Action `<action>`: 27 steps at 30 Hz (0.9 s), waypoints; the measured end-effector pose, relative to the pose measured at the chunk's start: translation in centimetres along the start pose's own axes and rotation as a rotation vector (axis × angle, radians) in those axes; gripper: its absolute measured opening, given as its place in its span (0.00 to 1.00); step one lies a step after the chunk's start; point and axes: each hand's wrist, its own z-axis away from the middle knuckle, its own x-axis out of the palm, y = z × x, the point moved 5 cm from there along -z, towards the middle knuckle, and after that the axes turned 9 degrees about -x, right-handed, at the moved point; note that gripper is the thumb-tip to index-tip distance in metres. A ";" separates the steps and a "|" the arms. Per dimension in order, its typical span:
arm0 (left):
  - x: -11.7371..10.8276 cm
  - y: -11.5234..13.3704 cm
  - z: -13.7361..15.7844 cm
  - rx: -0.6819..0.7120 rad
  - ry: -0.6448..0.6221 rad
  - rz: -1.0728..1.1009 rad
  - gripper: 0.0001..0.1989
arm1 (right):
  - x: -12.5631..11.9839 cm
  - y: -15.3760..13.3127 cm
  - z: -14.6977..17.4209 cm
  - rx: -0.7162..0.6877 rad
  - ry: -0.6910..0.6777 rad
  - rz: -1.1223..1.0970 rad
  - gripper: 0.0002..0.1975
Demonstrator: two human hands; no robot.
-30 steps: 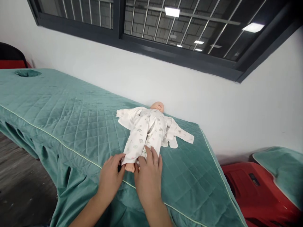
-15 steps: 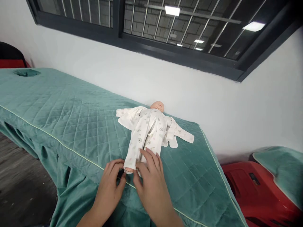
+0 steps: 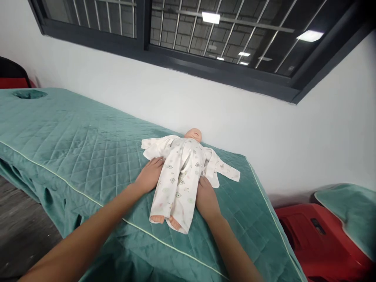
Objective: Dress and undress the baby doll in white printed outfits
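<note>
A baby doll lies on its back, its bare head toward the wall and its toes showing at the trouser cuffs. White printed baby trousers cover its legs and reach high over its body. Beneath them a white baby shirt is spread with its sleeves out to both sides. My left hand rests against the left side of the trousers, fingers stretched out and thumb hidden. Against the right side of the trousers is my right hand, its fingertips tucked out of sight.
The doll lies on a padded bed with a green quilted cover, which has a round hole at the far left. A white wall and a barred window stand behind. Right of the bed is a red plastic chair.
Both hands have left the trouser cuffs and moved up to either side of the trousers. The cuffs lie spread wider, and both feet now show.
</note>
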 end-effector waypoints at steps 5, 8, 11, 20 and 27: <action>-0.2 1.0 -2.2 0.139 -0.120 0.101 0.17 | 0.6 0.8 -0.1 0.040 0.003 -0.002 0.13; -0.4 1.5 -3.0 0.089 -0.181 0.139 0.20 | 1.1 1.5 -0.1 0.102 -0.014 0.013 0.12; -0.1 1.8 -4.0 0.097 -0.230 0.140 0.20 | 1.2 2.0 -0.2 0.152 -0.025 0.030 0.11; 1.3 1.0 -5.1 0.059 -0.222 0.107 0.15 | 1.0 2.2 -0.2 0.152 -0.045 0.067 0.11; 1.2 1.0 -4.9 0.095 -0.174 0.037 0.12 | 0.9 2.2 0.0 0.191 -0.038 0.031 0.09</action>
